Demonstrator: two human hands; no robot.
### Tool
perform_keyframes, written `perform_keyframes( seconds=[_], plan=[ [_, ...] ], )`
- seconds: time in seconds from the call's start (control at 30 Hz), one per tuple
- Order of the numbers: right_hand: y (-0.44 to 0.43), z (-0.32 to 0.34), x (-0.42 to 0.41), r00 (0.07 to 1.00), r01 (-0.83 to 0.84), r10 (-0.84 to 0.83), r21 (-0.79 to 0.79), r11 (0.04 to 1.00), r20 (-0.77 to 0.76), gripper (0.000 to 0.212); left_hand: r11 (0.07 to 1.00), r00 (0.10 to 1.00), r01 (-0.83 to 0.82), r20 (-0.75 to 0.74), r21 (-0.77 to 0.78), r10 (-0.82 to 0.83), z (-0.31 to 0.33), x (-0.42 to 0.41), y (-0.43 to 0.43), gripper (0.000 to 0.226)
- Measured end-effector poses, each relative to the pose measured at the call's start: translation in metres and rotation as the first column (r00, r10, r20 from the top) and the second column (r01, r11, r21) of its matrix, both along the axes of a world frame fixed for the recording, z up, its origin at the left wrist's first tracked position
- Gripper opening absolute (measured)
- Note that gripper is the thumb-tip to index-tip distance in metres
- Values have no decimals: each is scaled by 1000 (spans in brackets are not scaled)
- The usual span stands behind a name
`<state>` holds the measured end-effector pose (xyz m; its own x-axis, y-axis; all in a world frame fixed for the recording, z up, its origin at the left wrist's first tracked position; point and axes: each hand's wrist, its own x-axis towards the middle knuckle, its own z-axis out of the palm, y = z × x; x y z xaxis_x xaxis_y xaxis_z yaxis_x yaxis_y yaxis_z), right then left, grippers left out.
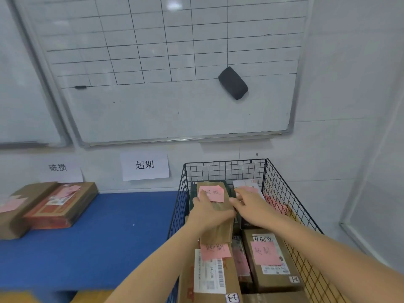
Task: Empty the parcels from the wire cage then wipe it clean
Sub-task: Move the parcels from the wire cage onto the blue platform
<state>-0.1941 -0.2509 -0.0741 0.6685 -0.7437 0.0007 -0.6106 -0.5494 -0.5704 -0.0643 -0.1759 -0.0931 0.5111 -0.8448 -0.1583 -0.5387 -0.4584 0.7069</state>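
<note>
A black wire cage (282, 193) stands at the right against the wall, filled with several brown cardboard parcels, most bearing pink notes. My left hand (207, 212) grips the left side of a long taped brown parcel (218, 228) with a pink note that lies on top of the pile. My right hand (251, 206) rests at that parcel's right edge, fingers spread and touching it. Below it lie a labelled parcel (209, 276) and another parcel (271, 259) to its right.
A blue surface (109, 237) extends left of the cage, with two parcels (59, 204) at its far left beneath a paper sign. Another sign (144, 165) hangs beside the cage. A whiteboard (175, 62) with a black eraser (233, 83) is on the wall.
</note>
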Motion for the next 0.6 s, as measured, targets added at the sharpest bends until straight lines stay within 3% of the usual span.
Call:
perform_keyframes(
  seconds=[0.6],
  plan=[
    [1,9,-13,997,-37,25,-155,987,-77,61,984,996,-80,37,-157,87,2,-10,12,125]
  ],
)
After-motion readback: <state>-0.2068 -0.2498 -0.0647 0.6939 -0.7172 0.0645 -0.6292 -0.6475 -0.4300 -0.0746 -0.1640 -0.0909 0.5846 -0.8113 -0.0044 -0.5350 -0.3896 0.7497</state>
